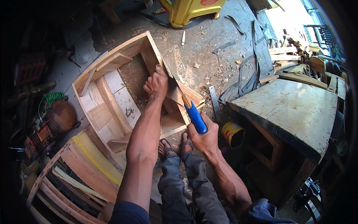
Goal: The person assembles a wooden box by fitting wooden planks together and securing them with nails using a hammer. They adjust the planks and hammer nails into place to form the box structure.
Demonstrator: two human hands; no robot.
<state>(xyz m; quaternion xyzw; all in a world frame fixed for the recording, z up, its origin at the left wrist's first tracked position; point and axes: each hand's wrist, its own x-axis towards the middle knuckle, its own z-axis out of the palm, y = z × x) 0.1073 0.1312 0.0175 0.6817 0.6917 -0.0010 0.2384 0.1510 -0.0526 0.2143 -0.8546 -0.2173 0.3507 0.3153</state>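
Fingers (207,120) of R hand (206,137) were wrapped round blue-handled saw (195,116), blade at edge of wood frame (112,104) on floor (201,48); L hand (156,84) curled by blade, grip unclear; yellow stool (186,13) beyond

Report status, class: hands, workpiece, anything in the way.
Left hand curled at edge of wooden frame, grip unclear. Right hand gripping blue-handled tool, blade at frame's side. Frame on floor; sandaled feet close to its near end.
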